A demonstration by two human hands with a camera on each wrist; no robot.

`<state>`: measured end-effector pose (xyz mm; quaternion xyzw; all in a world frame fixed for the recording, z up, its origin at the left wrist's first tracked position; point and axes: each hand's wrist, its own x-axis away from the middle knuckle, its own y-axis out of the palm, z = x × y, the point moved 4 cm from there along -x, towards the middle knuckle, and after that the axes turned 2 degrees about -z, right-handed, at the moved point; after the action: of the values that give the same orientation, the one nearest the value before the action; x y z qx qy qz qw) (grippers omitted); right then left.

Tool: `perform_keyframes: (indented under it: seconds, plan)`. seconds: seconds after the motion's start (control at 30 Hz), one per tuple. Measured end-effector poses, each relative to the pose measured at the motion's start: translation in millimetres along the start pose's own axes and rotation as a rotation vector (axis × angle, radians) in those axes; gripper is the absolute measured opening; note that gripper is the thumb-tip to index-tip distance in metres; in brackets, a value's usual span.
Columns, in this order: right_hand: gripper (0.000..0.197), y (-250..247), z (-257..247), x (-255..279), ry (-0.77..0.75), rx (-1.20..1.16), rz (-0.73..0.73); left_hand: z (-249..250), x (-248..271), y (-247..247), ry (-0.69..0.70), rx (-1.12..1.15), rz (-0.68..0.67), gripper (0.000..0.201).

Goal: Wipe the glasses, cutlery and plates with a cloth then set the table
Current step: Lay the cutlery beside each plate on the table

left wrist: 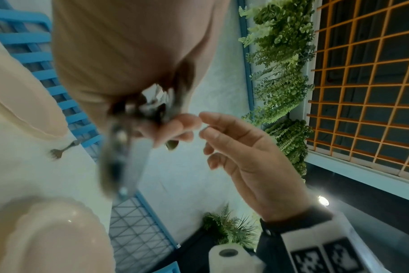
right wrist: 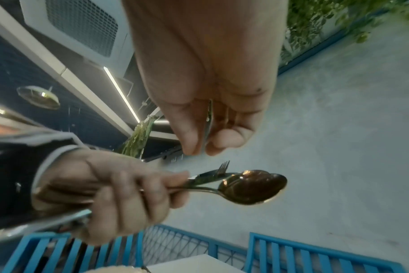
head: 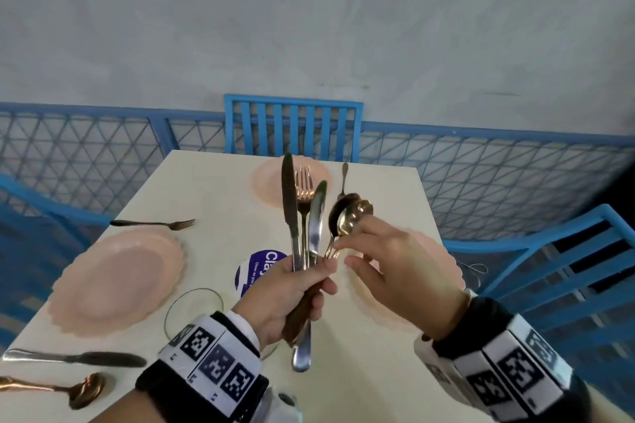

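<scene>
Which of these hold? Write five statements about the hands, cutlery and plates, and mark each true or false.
1. The left hand grips a bunch of cutlery upright. True.
2. The bunch holds only spoons. False: knives, a fork and spoons stand in it.
3. The right hand pinches the spoon stems near the left hand's fingers. True.
4. A fork lies on the table beyond the left plate. True.
5. The glass stands on the far plate. False: it is on the table near the left wrist.
</scene>
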<state>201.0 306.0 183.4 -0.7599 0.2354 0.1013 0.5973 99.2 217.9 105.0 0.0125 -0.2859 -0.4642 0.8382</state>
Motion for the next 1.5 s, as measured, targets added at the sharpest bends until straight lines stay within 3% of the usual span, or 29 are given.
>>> perform_keyframes:
  seconds: [0.1, 0.23, 0.37, 0.43, 0.57, 0.67, 0.8, 0.87, 0.93, 1.03, 1.13, 1.2, 1.3, 1.37, 1.5]
  plan:
    - [0.013, 20, 1, -20, -0.075, -0.03, -0.118, 7, -2, -18, 0.004, -0.083, -0.021, 0.014]
    - [0.014, 52, -3, -39, -0.036, -0.114, -0.368, 19, -5, -43, 0.02, -0.105, -0.037, 0.015]
    - [0.031, 66, -21, -65, -0.091, -0.17, -0.304, 33, -7, -70, 0.018, -0.158, -0.039, 0.011]
    - [0.029, 72, -29, -82, -0.165, -0.164, -0.269, 40, -9, -82, 0.035, -0.218, -0.044, 0.008]
    - [0.021, 85, -37, -110, -0.135, -0.143, -0.337, 57, -13, -106, 0.077, -0.232, -0.049, 0.002]
    - [0.012, 90, -43, -121, -0.125, -0.097, -0.196, 68, -13, -122, 0.11, -0.246, -0.08, 0.004]
    - [0.023, 101, -65, -134, -0.205, -0.179, -0.127, 79, -9, -136, 0.174, -0.387, -0.105, 0.014]
    - [0.022, 108, -79, -147, -0.231, -0.113, -0.247, 83, -6, -140, 0.215, -0.523, -0.112, 0.016]
    - [0.022, 120, -92, -157, -0.342, 0.218, -0.467, 83, -6, -145, 0.219, -0.619, -0.08, 0.019]
    - [0.024, 125, -103, -166, -0.487, 0.51, -0.589, 83, -9, -158, 0.179, -0.636, 0.007, 0.023]
    - [0.02, 128, -106, -179, -0.505, 0.49, -0.584, 86, -11, -169, 0.148, -0.627, 0.041, 0.02]
    - [0.014, 130, -109, -186, -0.628, 0.458, -0.474, 88, -11, -176, 0.153, -0.671, 0.035, 0.019]
    - [0.029, 123, -112, -193, -0.715, 0.449, -0.415, 89, -9, -189, 0.153, -0.694, 0.039, 0.019]
    - [0.026, 112, -112, -201, -0.653, 0.489, -0.353, 90, -10, -202, 0.128, -0.66, 0.065, 0.019]
    - [0.015, 91, -90, -241, -0.412, 0.356, -0.202, 98, -14, -231, 0.092, -0.577, 0.163, 0.018]
